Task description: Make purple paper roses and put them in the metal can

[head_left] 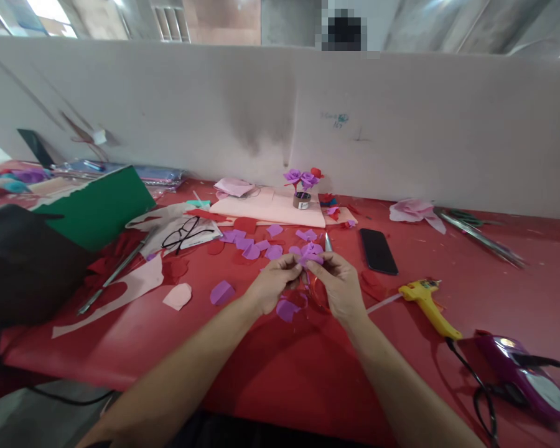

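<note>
A purple paper flower (312,251) is pinched between both of my hands over the middle of the red table. My left hand (275,283) grips it from the left, thumb and fingertips pressed together. From the other side my right hand (338,283) closes its thumb and fingers on the petals. Below the hands hangs or lies a thin purple strip; which of the two I cannot tell. Loose purple petals (251,250) are scattered just behind my left hand, and another purple petal (288,310) lies beneath. A single purple petal (222,292) rests farther left.
At the right lie a black phone (378,251), a yellow glue gun (430,306) with its cord, and a magenta device (525,376). Finished paper flowers (303,178) stand in a small brown holder at the back. Eyeglasses (186,235) and a green board (100,208) are left.
</note>
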### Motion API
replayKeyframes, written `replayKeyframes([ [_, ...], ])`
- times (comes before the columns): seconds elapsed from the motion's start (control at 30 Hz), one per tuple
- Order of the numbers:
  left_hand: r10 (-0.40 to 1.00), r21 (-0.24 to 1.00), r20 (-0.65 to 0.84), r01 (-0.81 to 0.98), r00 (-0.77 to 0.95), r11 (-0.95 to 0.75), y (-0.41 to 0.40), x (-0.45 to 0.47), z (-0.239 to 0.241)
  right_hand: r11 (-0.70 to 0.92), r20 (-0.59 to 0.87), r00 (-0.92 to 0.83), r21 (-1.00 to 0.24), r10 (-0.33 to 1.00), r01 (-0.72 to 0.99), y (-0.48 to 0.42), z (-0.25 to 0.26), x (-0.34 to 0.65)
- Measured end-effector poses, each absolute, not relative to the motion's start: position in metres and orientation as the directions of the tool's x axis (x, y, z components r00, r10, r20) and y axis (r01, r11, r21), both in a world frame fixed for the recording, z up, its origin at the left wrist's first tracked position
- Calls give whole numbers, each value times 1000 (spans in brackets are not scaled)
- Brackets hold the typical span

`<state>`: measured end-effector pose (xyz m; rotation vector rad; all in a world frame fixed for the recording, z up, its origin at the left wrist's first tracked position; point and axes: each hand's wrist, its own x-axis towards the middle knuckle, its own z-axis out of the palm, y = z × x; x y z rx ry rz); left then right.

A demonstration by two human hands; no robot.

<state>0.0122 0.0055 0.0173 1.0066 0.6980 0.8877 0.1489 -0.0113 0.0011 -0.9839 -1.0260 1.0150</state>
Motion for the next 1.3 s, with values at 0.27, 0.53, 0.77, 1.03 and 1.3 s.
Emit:
replayKeyframes([
  [0.27, 899, 957, -37, -245, 436, 158, 1, 17, 16, 248, 230, 246, -968, 942, -42, -11, -3, 151],
  [0.53, 918, 975, -8, -201, 396, 95, -1, 18, 12, 240, 250, 270, -968, 930, 72, -14, -1, 150],
  [0.77, 931, 982, 15, -183, 365, 56, -2, 18, 15, 249, 279, 280, -958, 919, 140, -17, 4, 149],
  [1.03, 948, 955, -5, -280, 320, 99, 0, 20, 9, 287, 324, 247, -942, 913, 174, -20, 6, 147],
  [1.3, 938, 862, -26, -468, 346, 197, 2, 18, 8, 347, 378, 208, -922, 902, 170, -24, 13, 146],
])
